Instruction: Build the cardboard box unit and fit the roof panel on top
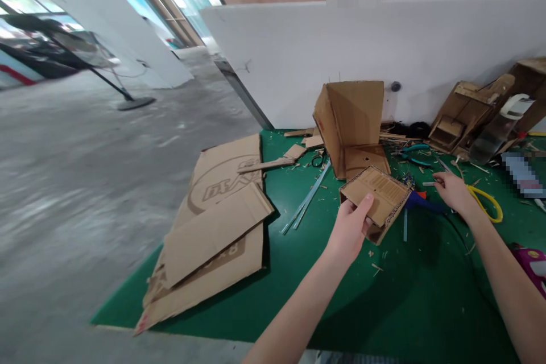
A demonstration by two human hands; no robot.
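Note:
My left hand (352,227) grips a small cardboard box (377,193) by its near side, thumb on the top panel. The panel has a small hole, and its cut edges show corrugation. My right hand (454,193) is at the right, its fingers pinched at the end of a short pale stick (428,183). A blue glue gun (426,202) with a black cable lies between the box and my right hand. Scissors with yellow handles (488,203) are beside and partly behind that hand. Behind the small box stands a larger open cardboard piece (357,111).
Flat cardboard sheets (213,233) overlap on the green table (294,296) at left. Clear glue sticks (305,205), teal pliers (416,154), a bottle (499,131) and cardboard scraps lie about. A white partition (290,62) borders the back; beyond it a person's head shows.

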